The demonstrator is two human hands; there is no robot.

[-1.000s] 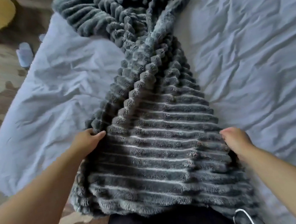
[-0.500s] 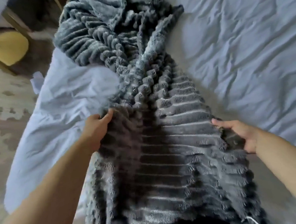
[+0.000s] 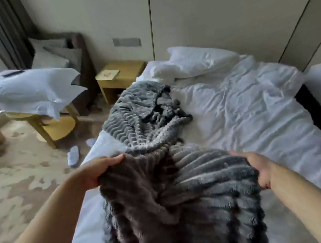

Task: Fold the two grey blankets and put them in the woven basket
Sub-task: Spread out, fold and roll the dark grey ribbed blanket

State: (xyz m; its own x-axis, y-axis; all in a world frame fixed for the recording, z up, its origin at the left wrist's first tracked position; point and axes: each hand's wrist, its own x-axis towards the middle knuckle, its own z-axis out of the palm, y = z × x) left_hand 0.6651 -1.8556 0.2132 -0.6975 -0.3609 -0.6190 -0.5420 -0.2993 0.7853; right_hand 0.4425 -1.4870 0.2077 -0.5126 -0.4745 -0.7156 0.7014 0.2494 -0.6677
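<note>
Grey blanket, one, gripped by two hands

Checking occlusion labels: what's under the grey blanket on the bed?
The grey blanket lies on the white sheet, which shows all around it. Both hands grip its near end. Whatever else lies beneath it is covered.

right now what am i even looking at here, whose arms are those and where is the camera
The camera sits on a person's head, looking forward and down, so the two bare arms are their own. The left hand and right hand each grip an edge of a grey ribbed blanket, lifting its near end. The rest lies bunched on a bed with a white sheet and pillow. Beside the bed stand a small wooden nightstand and a stool piled with pillows. No basket is in view.
</note>
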